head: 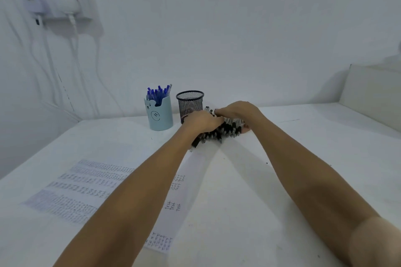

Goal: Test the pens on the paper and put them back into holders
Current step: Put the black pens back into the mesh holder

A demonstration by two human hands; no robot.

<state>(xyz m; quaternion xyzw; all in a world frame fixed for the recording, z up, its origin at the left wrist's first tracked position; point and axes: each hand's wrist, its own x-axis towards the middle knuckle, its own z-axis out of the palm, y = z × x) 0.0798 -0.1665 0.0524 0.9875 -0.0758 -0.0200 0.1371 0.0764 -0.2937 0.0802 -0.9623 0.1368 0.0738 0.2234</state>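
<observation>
A heap of several black pens (219, 131) lies on the white table beside the black mesh holder (190, 103), which looks empty. My left hand (201, 122) curls over the left side of the heap and grips pens. From the right, my right hand (238, 110) reaches over the heap with its fingers curled round pens. A light blue holder (159, 115) with a bear face stands left of the mesh one and holds several blue pens (158, 92). The paper (86, 186), covered in rows of pen marks, lies under my left forearm.
A white power strip (54, 0) with cables hangs on the wall at upper left. A white raised ledge (373, 93) borders the table at the right. The white table (282, 180) stretches toward me between my arms.
</observation>
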